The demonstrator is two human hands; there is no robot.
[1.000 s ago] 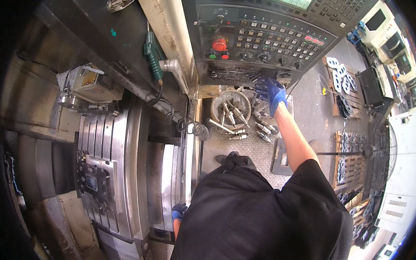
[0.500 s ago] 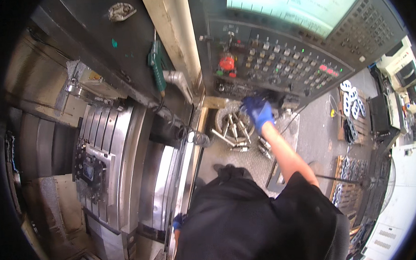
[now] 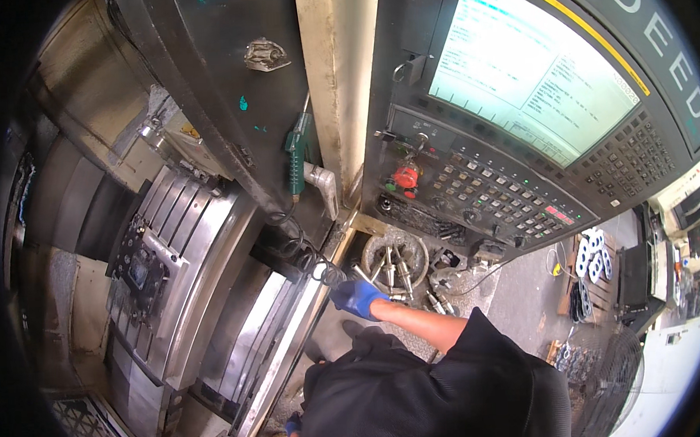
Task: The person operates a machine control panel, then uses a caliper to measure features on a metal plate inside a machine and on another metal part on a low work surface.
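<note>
My right hand (image 3: 356, 299), in a blue glove, is low in front of the control panel, beside the machine's open doorway. Its fingers point left toward a coiled air hose (image 3: 315, 268) and blur together, so whether they hold anything does not show. Just beyond it, a round metal tray (image 3: 423, 271) bears several steel tool holders (image 3: 403, 272), with a pale metal rod end close to the glove. At the lower edge, only a bit of my blue-gloved left hand (image 3: 293, 423) shows beside my dark shirt; its fingers are hidden.
A control panel (image 3: 481, 185) with a lit screen (image 3: 535, 74) and a red stop button (image 3: 405, 178) stands ahead. A green air gun (image 3: 297, 160) hangs by a door handle (image 3: 322, 190). To the left lies a slotted machine table (image 3: 180, 218). Pallets with metal parts (image 3: 594, 256) stand right.
My right hand has moved from below the control panel toward me and left, to the doorway's edge. My left hand is lower in the picture. The view has shifted, showing more of the screen.
</note>
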